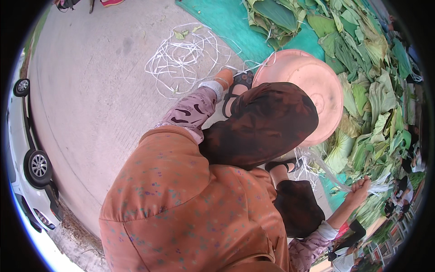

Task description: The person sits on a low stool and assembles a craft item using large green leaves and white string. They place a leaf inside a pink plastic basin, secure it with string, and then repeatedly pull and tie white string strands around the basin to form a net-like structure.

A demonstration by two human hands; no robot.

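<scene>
My left hand [224,78] reaches down by my shoe, closed at a strand of white plastic strap; its fingers are partly hidden. Beside it, a loose tangle of the same white strap [183,59] lies on the concrete. Far to the right, my right hand [360,192] is closed in a fist around a bundle of whitish, see-through plastic strips [333,176]. Frayed ends stick out past the fist, and the other side of the bundle runs back toward my other shoe. More white strips [308,170] lie there on the ground.
An upturned pink plastic tub [324,93] stands against my knee. Large green leaves [362,86] are heaped along the right on a green sheet [217,25], with a leaf bundle [276,20] at the top. A white car [29,158] is at far left; people sit at far right.
</scene>
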